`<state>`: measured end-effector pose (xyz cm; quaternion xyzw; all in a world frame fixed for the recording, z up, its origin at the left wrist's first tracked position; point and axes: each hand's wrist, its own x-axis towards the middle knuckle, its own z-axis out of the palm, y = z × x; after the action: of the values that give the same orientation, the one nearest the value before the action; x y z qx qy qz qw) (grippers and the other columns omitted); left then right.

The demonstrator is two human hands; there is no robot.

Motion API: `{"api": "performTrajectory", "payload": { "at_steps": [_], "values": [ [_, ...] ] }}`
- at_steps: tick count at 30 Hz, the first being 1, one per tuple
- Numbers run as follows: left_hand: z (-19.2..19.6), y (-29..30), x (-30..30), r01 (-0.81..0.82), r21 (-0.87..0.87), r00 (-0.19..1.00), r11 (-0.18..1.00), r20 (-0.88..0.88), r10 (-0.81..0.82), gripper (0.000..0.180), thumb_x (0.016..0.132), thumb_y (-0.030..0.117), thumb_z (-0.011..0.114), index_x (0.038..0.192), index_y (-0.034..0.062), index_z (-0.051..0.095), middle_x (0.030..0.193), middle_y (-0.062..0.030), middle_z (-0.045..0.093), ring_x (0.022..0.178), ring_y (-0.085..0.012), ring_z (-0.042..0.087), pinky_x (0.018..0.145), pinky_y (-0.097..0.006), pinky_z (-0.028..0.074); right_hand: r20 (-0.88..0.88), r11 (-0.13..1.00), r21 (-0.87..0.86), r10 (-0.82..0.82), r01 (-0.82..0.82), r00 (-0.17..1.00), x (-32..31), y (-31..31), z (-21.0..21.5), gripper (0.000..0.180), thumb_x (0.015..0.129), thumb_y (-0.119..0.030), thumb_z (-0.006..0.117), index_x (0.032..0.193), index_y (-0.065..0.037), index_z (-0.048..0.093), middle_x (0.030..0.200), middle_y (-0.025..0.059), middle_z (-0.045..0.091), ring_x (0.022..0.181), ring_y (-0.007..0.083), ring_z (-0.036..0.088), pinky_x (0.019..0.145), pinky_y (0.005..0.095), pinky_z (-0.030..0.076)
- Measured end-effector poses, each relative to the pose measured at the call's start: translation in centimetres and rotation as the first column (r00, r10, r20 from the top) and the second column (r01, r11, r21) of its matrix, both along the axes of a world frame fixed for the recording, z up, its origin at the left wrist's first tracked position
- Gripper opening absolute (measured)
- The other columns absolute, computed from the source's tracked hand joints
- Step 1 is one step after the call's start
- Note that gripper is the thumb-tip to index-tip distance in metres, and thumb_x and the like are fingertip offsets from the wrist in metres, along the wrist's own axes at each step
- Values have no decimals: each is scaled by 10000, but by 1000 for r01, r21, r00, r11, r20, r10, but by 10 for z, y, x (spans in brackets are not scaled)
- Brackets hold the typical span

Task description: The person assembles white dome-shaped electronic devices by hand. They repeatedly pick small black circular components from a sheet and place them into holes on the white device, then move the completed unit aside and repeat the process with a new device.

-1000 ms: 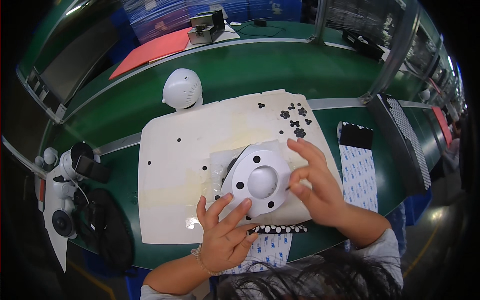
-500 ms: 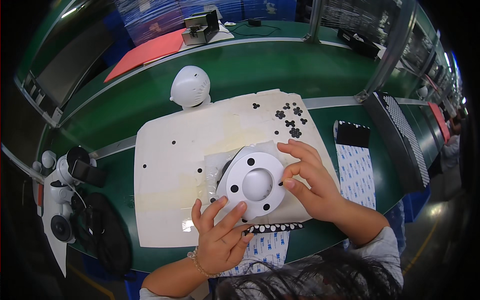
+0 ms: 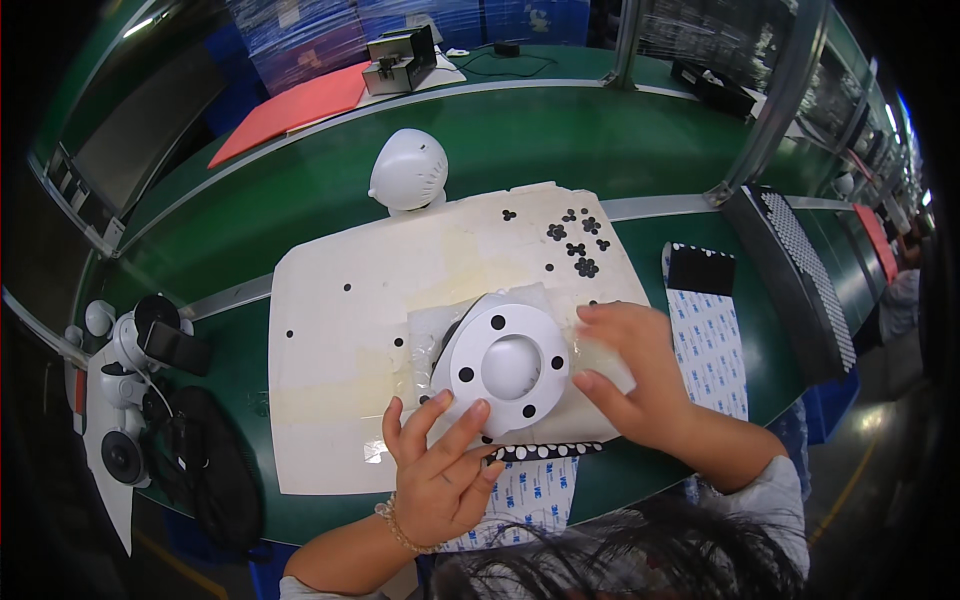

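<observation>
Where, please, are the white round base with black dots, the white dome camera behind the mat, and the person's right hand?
white round base [image 3: 512,365], head view: on its raised centre.
white dome camera [image 3: 408,170], head view: on the rounded shell.
right hand [image 3: 640,375], head view: on the back of the hand.

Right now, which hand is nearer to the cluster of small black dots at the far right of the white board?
Right. The right hand lies just below the black dots; the left hand is farther, at the board's near edge.
</observation>
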<state>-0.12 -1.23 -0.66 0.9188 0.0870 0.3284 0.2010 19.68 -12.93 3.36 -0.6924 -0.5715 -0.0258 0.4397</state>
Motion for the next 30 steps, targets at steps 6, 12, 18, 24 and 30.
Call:
{"api": "performTrajectory", "payload": {
  "at_steps": [6,12,18,24,30],
  "values": [
    [0,0,0,3,15,1000,1000,12,-3,147,753,181,584,773,52,650,1203,-65,523,1161,-311,371,992,-516,94,-910,903,-44,140,-427,390,13,22,-13,210,871,-199,529,971,-15,544,845,13,572,781,83,505,714,227,409],
    [0,1,1,17,33,1000,999,12,-17,136,743,182,597,771,56,640,1209,-83,518,1171,-322,363,998,-512,78,-885,889,-13,202,-458,419,14,24,-20,219,881,-214,521,963,-11,534,816,17,570,727,66,506,677,214,418],
    [0,4,2,56,54,997,997,49,-59,128,740,189,605,765,68,639,1214,-96,512,1183,-332,349,1003,-501,80,-904,893,27,213,-450,370,11,21,-17,261,869,-194,539,1043,0,539,873,37,587,782,78,526,710,219,425],
    [5,4,4,61,35,992,998,107,-65,123,739,182,612,759,63,634,1216,-131,504,1186,-324,349,1009,-476,104,-850,958,142,248,-251,465,50,30,7,257,831,-152,579,1031,9,568,884,31,597,799,77,531,723,218,423],
    [3,11,11,73,-41,993,997,93,-69,106,737,141,612,717,38,606,1196,-143,518,1136,-311,396,981,-458,198,400,942,93,-331,322,854,168,100,-40,161,762,-116,566,882,-18,607,797,83,559,776,268,545,641,354,447]
  ]
}}
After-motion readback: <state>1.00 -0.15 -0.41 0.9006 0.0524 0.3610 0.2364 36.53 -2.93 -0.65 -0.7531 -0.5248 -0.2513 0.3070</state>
